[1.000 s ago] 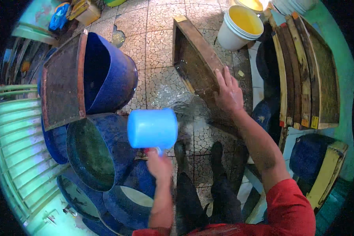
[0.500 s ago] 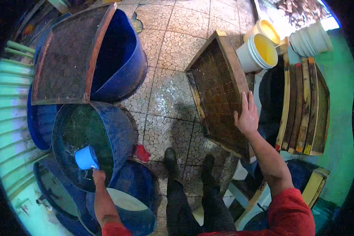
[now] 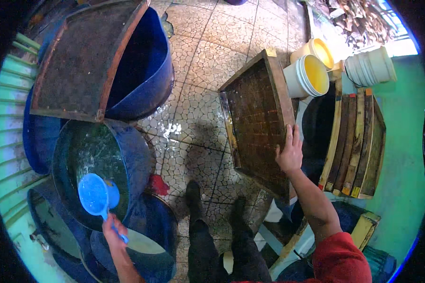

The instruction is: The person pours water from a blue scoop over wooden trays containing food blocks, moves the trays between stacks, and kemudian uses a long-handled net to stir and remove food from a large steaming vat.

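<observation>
My left hand [image 3: 114, 229] grips the handle of a light blue plastic dipper [image 3: 93, 194]. The dipper is over the round blue tub of dark water [image 3: 138, 155], its round mouth facing up toward me. On the right, my right hand [image 3: 289, 155] holds the near side rim of a tilted wooden-framed screen [image 3: 255, 122]. Its thumb lies on the inner side and the fingers stretch along the wood. The screen has dark, wet-looking mesh. Water inside the dipper cannot be made out clearly.
Another framed screen [image 3: 78, 61] lies across a large blue barrel [image 3: 151, 89]. White buckets with yellow insides [image 3: 293, 80] stand beyond my right hand, near several stacked wooden frames [image 3: 352, 137]. A red cloth-like piece [image 3: 158, 185] lies on the wet tiled floor [image 3: 193, 99].
The dipper has turned from lying sideways at the water to mouth up, and has come nearer to me. My right hand stays on the screen's rim. The whole view has shifted slightly.
</observation>
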A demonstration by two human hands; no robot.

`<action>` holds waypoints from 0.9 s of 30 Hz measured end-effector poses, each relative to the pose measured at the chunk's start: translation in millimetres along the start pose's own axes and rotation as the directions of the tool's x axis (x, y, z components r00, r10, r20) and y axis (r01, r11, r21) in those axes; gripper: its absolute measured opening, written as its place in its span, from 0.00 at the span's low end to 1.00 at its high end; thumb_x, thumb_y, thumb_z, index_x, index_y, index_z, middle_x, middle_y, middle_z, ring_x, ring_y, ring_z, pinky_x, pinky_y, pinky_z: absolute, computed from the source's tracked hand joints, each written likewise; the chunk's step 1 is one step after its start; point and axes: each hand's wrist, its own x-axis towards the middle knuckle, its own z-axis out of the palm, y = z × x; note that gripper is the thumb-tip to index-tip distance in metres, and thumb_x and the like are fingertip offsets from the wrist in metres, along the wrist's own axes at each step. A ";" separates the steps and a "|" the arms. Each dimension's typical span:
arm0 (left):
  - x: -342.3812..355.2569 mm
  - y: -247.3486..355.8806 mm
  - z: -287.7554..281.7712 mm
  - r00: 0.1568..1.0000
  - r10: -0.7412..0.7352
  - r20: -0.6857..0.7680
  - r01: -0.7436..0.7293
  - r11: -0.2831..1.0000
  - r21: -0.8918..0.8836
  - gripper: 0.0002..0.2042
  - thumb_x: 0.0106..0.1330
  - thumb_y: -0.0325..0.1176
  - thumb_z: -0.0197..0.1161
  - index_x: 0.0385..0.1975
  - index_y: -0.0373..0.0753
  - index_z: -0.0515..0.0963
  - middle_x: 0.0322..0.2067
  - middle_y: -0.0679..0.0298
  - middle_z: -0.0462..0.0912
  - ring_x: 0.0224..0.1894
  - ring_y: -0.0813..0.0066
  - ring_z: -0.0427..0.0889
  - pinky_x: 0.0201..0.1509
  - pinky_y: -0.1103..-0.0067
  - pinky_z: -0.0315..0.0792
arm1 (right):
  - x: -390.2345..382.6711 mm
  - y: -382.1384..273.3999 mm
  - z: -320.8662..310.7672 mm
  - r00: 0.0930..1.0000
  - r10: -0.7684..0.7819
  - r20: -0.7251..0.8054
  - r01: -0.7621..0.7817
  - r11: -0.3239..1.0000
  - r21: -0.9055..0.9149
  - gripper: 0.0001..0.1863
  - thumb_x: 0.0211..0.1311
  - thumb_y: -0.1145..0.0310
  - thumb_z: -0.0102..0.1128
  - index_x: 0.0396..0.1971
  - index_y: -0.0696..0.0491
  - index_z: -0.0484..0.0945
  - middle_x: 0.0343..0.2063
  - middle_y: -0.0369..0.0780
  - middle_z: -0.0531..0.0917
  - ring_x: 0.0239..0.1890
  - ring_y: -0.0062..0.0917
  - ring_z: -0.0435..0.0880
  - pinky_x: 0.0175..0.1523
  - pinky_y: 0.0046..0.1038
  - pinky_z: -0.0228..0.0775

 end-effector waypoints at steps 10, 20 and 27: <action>-100.2 -27.0 121.5 0.953 -0.188 0.239 0.080 0.913 0.400 0.09 0.63 0.34 0.53 0.35 0.34 0.69 0.17 0.67 0.68 0.13 0.81 0.66 0.10 0.84 0.60 | -3.0 23.5 4.4 1.000 0.012 0.017 -0.013 0.999 0.033 0.43 0.43 0.78 0.56 0.64 0.55 0.51 0.63 0.56 0.53 0.51 0.51 0.67 0.56 0.41 0.62; -30.8 -131.2 384.7 0.656 -0.030 0.754 -0.728 0.236 0.643 0.16 0.66 0.39 0.47 0.41 0.30 0.69 0.35 0.40 0.78 0.40 0.40 0.77 0.42 0.59 0.70 | -4.5 25.1 15.6 1.000 -0.018 -0.018 0.017 0.998 -0.053 0.43 0.42 0.77 0.56 0.64 0.52 0.53 0.63 0.53 0.56 0.52 0.48 0.67 0.52 0.40 0.68; -15.7 -109.5 449.5 0.702 0.090 0.707 -0.707 -0.030 0.706 0.17 0.65 0.39 0.48 0.44 0.29 0.67 0.36 0.38 0.77 0.41 0.39 0.76 0.45 0.56 0.68 | -11.0 -2.8 2.0 0.999 0.051 -0.009 -0.052 0.999 -0.011 0.41 0.44 0.75 0.54 0.64 0.48 0.55 0.63 0.51 0.57 0.51 0.43 0.68 0.49 0.39 0.69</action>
